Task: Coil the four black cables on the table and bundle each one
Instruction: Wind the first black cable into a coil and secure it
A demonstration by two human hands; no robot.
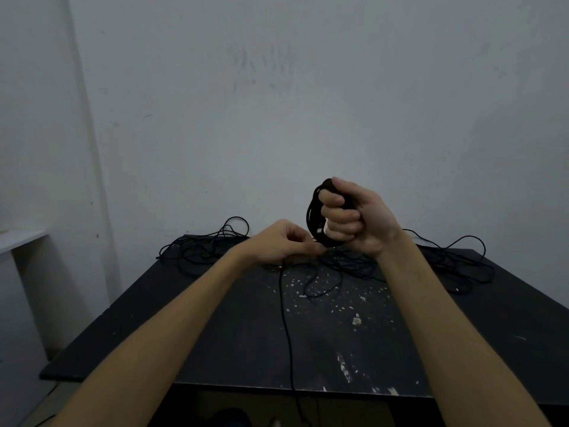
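My right hand [354,217] is raised above the far side of the black table [234,343], fingers curled round a coil of black cable [312,211]. Just below and left of it, my left hand [283,241] pinches the strand of this cable at the bottom of the coil. From there the loose strand [284,318] runs down across the table and over its near edge. Tangled black cables lie at the back left [197,248], in the middle behind my hands [345,269], and at the back right [455,263].
A pale wall stands right behind the table. The edge of a white shelf [18,238] shows at far left. The table top is speckled with white paint marks [357,318] near its middle and front.
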